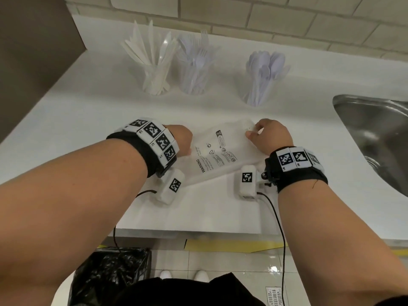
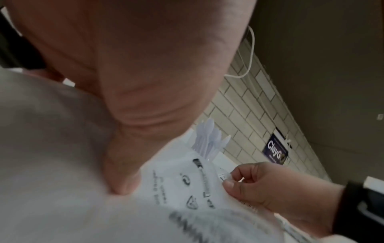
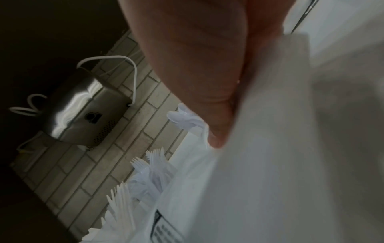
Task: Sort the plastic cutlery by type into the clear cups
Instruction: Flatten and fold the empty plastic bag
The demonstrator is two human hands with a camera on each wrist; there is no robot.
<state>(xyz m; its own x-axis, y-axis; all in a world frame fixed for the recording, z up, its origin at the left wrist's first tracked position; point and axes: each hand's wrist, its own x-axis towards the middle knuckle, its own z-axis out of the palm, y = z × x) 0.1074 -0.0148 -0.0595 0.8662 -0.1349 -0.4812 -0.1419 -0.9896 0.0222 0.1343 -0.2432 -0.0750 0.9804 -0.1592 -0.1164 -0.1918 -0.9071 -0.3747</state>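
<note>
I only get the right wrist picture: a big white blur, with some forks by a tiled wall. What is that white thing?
Observer: It is a flat plastic bag printed with the word WARNING, lying on the white counter.
Operator: Is the other hand doing anything? I can't see it at all.
Observer: Yes. The left hand rests on the bag's left edge, though its fingers are hidden in every view.
</note>
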